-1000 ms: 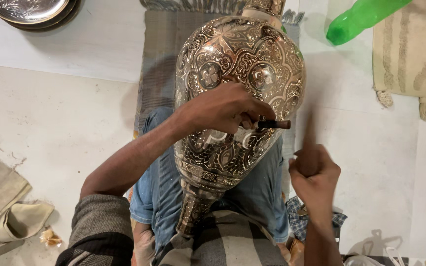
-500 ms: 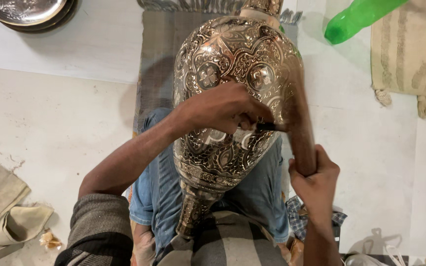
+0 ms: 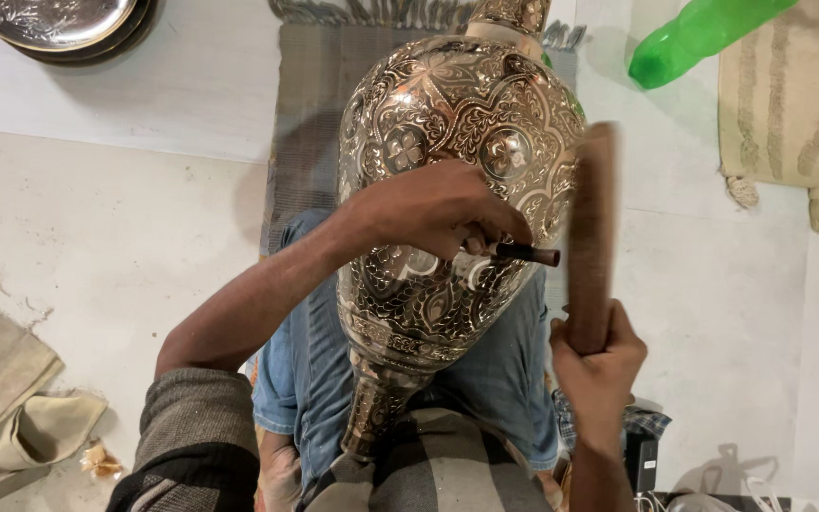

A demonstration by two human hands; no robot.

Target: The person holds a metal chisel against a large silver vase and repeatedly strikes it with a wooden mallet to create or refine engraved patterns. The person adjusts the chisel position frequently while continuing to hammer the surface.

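— What is closest to the camera?

— The person's own body: a grey sleeve (image 3: pixel 196 427) on the left arm, blue jeans (image 3: pixel 310 379), and a checked cloth (image 3: pixel 447 465) over the lap. The narrow neck of a big engraved metal vase (image 3: pixel 457 142) lies there between the legs, and its wide belly points away from the person.

— And the hands?

— The right hand (image 3: pixel 599 365) is at the lower right, closed in a fist around the bottom end of a brown wooden stick (image 3: pixel 591 237). The stick stands upward beside the right flank of the vase and looks blurred. The left hand (image 3: pixel 438 213) lies on the middle of the vase. Its fingers are curled tightly around a small dark chisel (image 3: pixel 523 253), and the blunt end of the tool sticks out to the right, just beside the stick. I cannot tell if the two are touching.

— Where does the vase rest?

— On the person's lap, and its far part is over a grey woven mat (image 3: pixel 310 123) with a fringe on the pale floor (image 3: pixel 125 218).

— What is farther away?

— A crumpled beige cloth (image 3: pixel 11 398) at the left edge. At the top left, stacked metal plates (image 3: pixel 59 24). At the top right, a green plastic bottle (image 3: pixel 703 33) lying on its side, next to a cream rug (image 3: pixel 793 95) with tassels.
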